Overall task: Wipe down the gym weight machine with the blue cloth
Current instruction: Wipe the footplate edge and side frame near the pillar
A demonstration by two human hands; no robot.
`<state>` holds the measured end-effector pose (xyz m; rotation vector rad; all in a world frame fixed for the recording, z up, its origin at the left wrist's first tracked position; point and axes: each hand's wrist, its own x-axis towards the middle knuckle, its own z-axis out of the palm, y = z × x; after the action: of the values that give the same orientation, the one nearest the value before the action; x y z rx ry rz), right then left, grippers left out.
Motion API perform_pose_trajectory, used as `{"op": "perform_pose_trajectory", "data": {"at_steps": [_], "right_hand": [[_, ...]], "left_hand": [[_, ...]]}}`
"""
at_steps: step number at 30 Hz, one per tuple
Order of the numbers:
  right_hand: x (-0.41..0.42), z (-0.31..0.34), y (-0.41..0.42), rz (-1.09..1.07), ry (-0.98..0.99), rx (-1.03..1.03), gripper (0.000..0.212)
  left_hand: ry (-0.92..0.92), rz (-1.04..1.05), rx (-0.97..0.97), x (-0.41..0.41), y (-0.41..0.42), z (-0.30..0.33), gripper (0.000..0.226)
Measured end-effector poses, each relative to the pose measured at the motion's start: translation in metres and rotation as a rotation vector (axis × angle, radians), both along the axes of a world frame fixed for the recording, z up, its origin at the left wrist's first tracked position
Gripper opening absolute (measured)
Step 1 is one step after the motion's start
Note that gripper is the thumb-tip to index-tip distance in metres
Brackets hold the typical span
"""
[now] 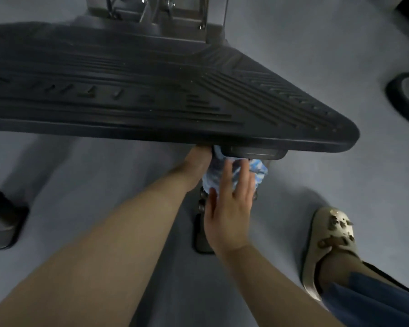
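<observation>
Nearest the camera, the right hand (229,204) lies flat with straight fingers against the one blue cloth (236,175), bunched just under the near edge of the weight machine's footplate (151,90). The left hand (198,159) reaches beneath that edge beside the cloth; its fingers are hidden, so their grip cannot be told. The step in hand appears to be wiping the underside bracket (255,153). Next, the cloth likely needs pressing along the edge. Count: two hands, one cloth, one footplate, one sandalled foot (328,244).

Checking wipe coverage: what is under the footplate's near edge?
Under the footplate edge: the bunched blue cloth, with the right hand flat on it. The left hand reaches underneath; its fingers are hidden by the plate.
</observation>
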<state>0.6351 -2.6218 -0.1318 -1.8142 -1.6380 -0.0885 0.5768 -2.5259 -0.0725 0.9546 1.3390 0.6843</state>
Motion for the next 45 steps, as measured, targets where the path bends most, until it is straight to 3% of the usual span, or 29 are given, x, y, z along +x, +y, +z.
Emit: {"op": "perform_pose_trajectory", "data": {"at_steps": [5, 10, 14, 22, 27, 30, 33, 37, 41, 45], "right_hand": [[0.001, -0.032, 0.001, 0.036, -0.248, -0.105, 0.058], [-0.002, -0.054, -0.016, 0.117, -0.259, -0.204, 0.056], [0.011, -0.049, -0.020, 0.161, -0.322, -0.176, 0.068], [0.010, -0.013, 0.006, 0.009, -0.140, -0.062, 0.056], [0.016, -0.030, 0.007, 0.047, -0.212, -0.054, 0.055], [0.020, -0.044, 0.001, 0.096, -0.337, -0.063, 0.054], [0.025, -0.068, -0.013, 0.172, -0.426, -0.096, 0.056], [0.023, -0.098, -0.036, 0.186, -0.435, -0.253, 0.058], [0.026, -0.109, -0.052, 0.240, -0.462, -0.409, 0.061], [0.030, -0.099, -0.049, 0.254, -0.484, -0.354, 0.059]], "left_hand": [[0.027, -0.014, 0.004, 0.000, -0.005, -0.037, 0.041], [0.092, 0.074, -0.271, -0.004, -0.025, -0.066, 0.039], [0.110, -0.004, -0.132, -0.016, -0.045, -0.071, 0.034], [0.001, 0.130, 0.121, -0.002, -0.018, -0.005, 0.032], [0.028, -0.038, 0.213, -0.003, -0.024, -0.028, 0.040], [0.102, -0.025, 0.179, -0.008, -0.028, -0.054, 0.030], [0.202, -0.032, 0.130, -0.013, -0.045, -0.085, 0.036], [0.035, 0.092, 0.038, -0.012, -0.062, -0.109, 0.042], [0.096, 0.097, -0.108, -0.008, -0.083, -0.125, 0.043], [0.131, 0.081, -0.125, -0.012, -0.076, -0.129, 0.041]]}}
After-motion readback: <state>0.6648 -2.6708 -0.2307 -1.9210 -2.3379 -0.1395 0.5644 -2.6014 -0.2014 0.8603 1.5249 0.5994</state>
